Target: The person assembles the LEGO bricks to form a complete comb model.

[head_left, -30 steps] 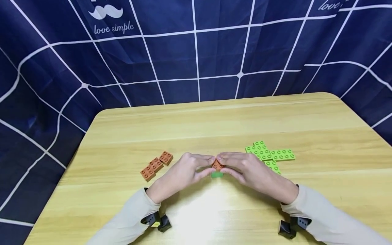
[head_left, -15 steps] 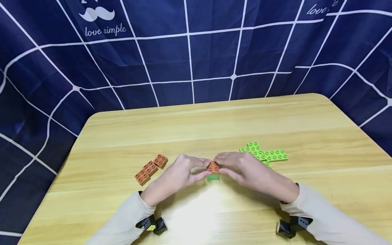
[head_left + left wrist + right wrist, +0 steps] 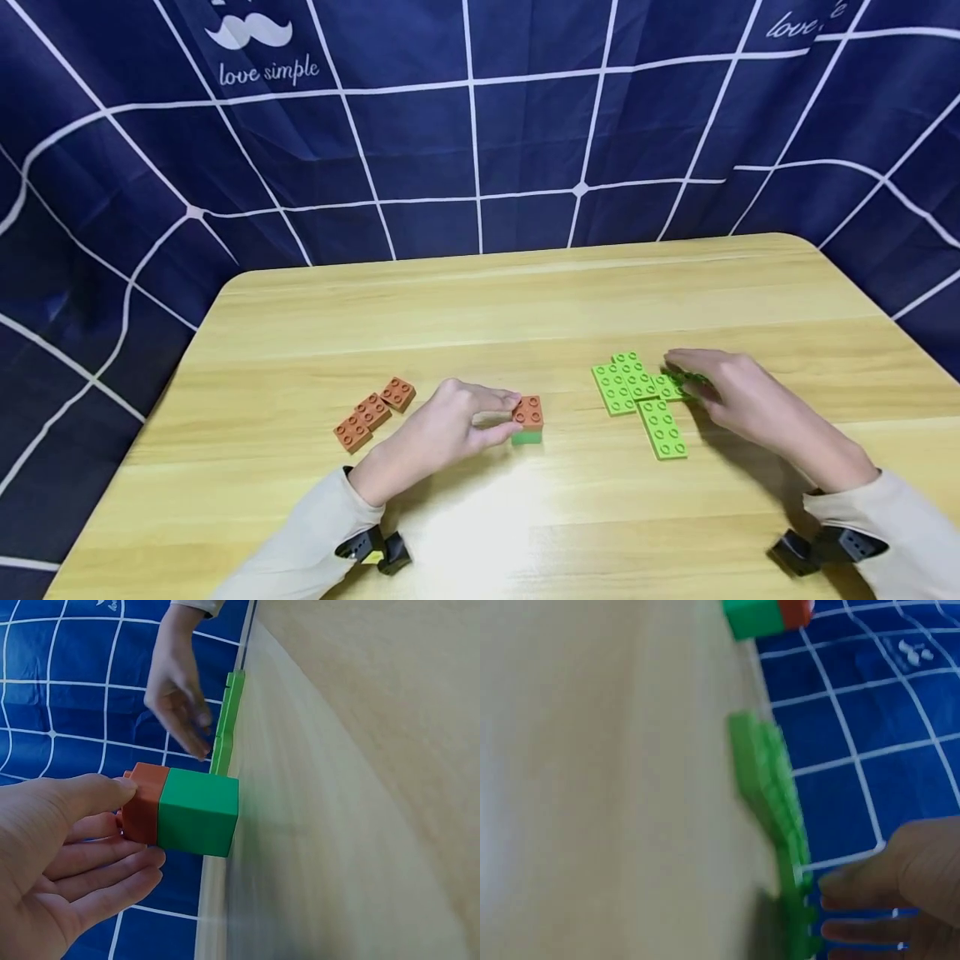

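Note:
In the head view my left hand (image 3: 457,421) pinches an orange toy brick (image 3: 528,412) by its left side, thumb in front and fingers behind. Under that brick sits a darker green block (image 3: 199,811), joined to it as a two-layer stack that stands on the table. My right hand (image 3: 742,400) hovers over the rightmost light green flat brick (image 3: 670,387), fingers spread and partly covering it. Beside it lie other light green flat bricks (image 3: 663,429), studs up. The right wrist view is blurred; there the thumb (image 3: 862,889) is near the light green bricks' studs.
Several orange bricks (image 3: 372,411) lie in a slanted row left of my left forearm. The wooden table (image 3: 480,317) ends at a dark blue gridded cloth (image 3: 420,150) behind it. A black camera (image 3: 375,550) sits at my left wrist.
My right hand has let go of the orange brick and moved right, over the light green bricks. The left hand still holds the stack where it was.

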A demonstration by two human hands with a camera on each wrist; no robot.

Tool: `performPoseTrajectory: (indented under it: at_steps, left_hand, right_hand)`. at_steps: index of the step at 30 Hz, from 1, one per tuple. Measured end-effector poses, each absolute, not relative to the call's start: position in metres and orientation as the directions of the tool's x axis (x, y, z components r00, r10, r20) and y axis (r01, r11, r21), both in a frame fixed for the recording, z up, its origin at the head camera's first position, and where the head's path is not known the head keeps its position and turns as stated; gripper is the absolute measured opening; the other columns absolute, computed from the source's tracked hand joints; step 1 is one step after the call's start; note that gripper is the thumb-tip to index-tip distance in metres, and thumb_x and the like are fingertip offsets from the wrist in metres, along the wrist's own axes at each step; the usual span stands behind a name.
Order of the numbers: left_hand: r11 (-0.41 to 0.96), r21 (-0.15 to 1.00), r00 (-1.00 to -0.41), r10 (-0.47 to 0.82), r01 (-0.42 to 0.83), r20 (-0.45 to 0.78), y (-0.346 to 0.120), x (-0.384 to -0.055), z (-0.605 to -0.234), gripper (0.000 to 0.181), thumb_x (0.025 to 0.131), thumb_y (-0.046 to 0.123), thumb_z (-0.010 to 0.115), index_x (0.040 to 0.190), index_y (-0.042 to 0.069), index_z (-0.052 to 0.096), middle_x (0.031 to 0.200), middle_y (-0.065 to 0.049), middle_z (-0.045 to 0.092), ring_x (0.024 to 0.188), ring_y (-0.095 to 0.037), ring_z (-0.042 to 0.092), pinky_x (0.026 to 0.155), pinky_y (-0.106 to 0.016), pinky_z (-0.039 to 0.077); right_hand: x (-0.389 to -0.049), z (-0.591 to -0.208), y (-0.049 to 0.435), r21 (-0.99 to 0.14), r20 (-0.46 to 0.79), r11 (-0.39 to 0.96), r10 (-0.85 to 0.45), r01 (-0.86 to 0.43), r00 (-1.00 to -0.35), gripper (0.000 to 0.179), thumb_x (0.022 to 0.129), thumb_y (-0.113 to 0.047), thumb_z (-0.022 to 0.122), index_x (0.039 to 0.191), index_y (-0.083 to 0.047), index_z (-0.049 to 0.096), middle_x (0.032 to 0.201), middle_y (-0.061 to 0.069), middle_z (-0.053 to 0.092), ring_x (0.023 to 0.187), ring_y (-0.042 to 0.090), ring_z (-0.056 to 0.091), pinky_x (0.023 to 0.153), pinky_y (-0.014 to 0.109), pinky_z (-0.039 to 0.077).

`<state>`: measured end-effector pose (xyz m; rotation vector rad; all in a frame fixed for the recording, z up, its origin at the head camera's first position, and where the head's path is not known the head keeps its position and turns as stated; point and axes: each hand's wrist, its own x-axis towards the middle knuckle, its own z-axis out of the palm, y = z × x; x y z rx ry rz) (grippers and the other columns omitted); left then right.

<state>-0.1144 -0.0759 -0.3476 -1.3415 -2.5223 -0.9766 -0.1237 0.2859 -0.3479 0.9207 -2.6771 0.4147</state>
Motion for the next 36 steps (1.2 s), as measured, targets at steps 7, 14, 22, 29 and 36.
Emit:
performPoseTrajectory:
  at_steps: [7,14,22,29,36]
  left_hand:
    - [0.395,0.398,-0.546,0.733,0.828,0.407,-0.0772,-0.1134,-0.3456,0.024,0.09,0.02,0.067,0.102,-0.001,0.072,0.109,-0.017,0.069,0.1,-0.025,0.069,0.089,-0.016,0.053]
    - [0.398,0.384,-0.54,0.735,0.833,0.411,-0.0756,-0.1127,-0.3472,0.023,0.09,0.02,0.068,0.101,0.001,0.072,0.109,-0.016,0.069,0.1,-0.024,0.069,0.088,-0.016,0.053]
    - [0.4,0.359,-0.528,0.737,0.844,0.421,-0.0762,-0.1121,-0.3467,0.023,0.089,0.021,0.068,0.101,0.002,0.072,0.108,-0.016,0.07,0.099,-0.023,0.07,0.088,-0.016,0.053]
    - [0.417,0.326,-0.525,0.739,0.848,0.421,-0.0771,-0.1113,-0.3482,0.022,0.09,0.021,0.067,0.1,0.003,0.073,0.109,-0.015,0.07,0.099,-0.023,0.07,0.089,-0.017,0.054]
    - [0.414,0.289,-0.504,0.74,0.863,0.445,-0.0761,-0.1108,-0.3482,0.021,0.09,0.02,0.067,0.099,0.003,0.073,0.108,-0.014,0.07,0.098,-0.022,0.07,0.088,-0.017,0.054]
  right_hand:
    - [-0.1245,-0.3567,0.2954,-0.136,0.324,0.753,-0.581,-0.644,-0.747,0.047,0.065,0.011,0.074,0.111,0.008,0.065,0.104,0.022,0.069,0.094,0.041,0.066,0.081,0.055,0.056]
    - [-0.1234,-0.3579,0.2981,-0.129,0.323,0.773,-0.559,-0.621,-0.763,0.042,0.067,0.009,0.074,0.108,0.006,0.067,0.099,0.02,0.071,0.09,0.039,0.068,0.077,0.055,0.057]
    - [-0.1207,-0.3555,0.2969,-0.121,0.351,0.79,-0.532,-0.601,-0.77,0.045,0.068,0.008,0.076,0.112,0.004,0.067,0.1,0.021,0.069,0.09,0.039,0.067,0.075,0.056,0.057]
    - [-0.1203,-0.3499,0.2936,-0.118,0.393,0.774,-0.539,-0.622,-0.745,0.048,0.066,0.009,0.077,0.112,0.006,0.065,0.101,0.023,0.069,0.089,0.04,0.067,0.074,0.054,0.057]
    - [-0.1196,-0.3486,0.2908,-0.116,0.411,0.751,-0.56,-0.651,-0.719,0.049,0.064,0.01,0.077,0.112,0.006,0.065,0.101,0.022,0.069,0.088,0.039,0.067,0.073,0.053,0.058]
